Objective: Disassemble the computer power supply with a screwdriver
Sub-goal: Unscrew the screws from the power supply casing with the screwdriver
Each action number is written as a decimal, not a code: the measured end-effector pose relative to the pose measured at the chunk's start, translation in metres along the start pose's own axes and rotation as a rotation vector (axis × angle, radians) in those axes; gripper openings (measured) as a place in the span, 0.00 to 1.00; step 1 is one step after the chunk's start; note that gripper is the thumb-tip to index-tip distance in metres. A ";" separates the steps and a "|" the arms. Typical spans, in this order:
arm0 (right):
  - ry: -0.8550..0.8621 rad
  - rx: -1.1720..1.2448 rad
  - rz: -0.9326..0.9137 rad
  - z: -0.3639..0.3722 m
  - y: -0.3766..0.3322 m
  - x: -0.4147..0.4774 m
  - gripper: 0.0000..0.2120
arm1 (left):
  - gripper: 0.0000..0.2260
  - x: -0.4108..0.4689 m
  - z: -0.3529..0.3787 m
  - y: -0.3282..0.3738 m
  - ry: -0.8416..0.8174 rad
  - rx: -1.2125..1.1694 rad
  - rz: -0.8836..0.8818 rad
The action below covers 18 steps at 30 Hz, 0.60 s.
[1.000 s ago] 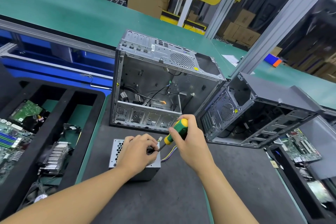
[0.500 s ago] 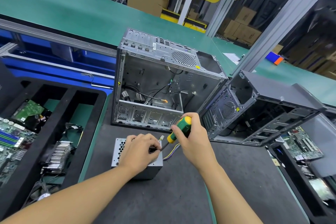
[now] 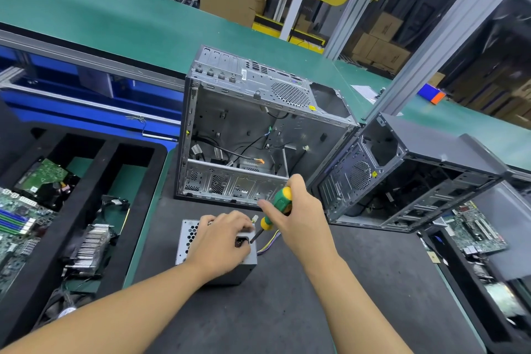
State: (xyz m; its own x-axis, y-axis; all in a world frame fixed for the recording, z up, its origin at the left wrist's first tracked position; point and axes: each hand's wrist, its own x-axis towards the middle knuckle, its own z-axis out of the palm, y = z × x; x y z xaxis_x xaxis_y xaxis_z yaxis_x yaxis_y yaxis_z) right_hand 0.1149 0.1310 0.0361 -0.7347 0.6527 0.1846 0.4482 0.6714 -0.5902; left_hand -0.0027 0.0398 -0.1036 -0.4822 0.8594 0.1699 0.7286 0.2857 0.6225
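Left hand (image 3: 221,241) is down on top of the power supply (image 3: 187,240), fingers curled over the grey box and gripping it against the dark counter (image 3: 287,313). Right hand (image 3: 300,217) is wrapped tight round the green-and-yellow handle of the screwdriver (image 3: 280,203). The tool is tilted, its black shaft slanting down and to the left. The tip comes in at the box's top face, just beside the left fingertips and the black socket there; whether it sits in a screw, I cannot tell. The power supply stands on the counter directly in front of the open silver computer case (image 3: 244,123), perforated face showing at the left. Coloured wires (image 3: 270,244) spill out from its right side. A second, darker case (image 3: 416,175) lies tipped over just right of the first. Off to the left, a black tray (image 3: 94,181) holds circuit boards (image 3: 17,218) and a heatsink (image 3: 90,244).
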 end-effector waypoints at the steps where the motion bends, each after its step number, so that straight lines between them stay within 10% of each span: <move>1: -0.001 -0.133 -0.019 -0.001 -0.004 0.002 0.23 | 0.14 0.000 -0.002 -0.002 -0.036 0.016 0.016; 8: 0.036 -0.745 -0.062 -0.017 -0.030 0.008 0.26 | 0.30 0.000 -0.009 -0.007 -0.088 0.345 0.320; 18: -0.178 -0.838 0.046 -0.021 -0.046 0.018 0.25 | 0.43 0.006 -0.004 -0.014 -0.162 0.375 0.223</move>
State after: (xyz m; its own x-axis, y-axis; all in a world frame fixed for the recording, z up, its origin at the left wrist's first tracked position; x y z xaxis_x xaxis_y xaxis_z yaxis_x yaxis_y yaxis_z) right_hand 0.0916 0.1194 0.0828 -0.7444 0.6677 0.0071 0.6559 0.7293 0.1947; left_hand -0.0183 0.0391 -0.1081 -0.2331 0.9639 0.1286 0.9460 0.1941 0.2598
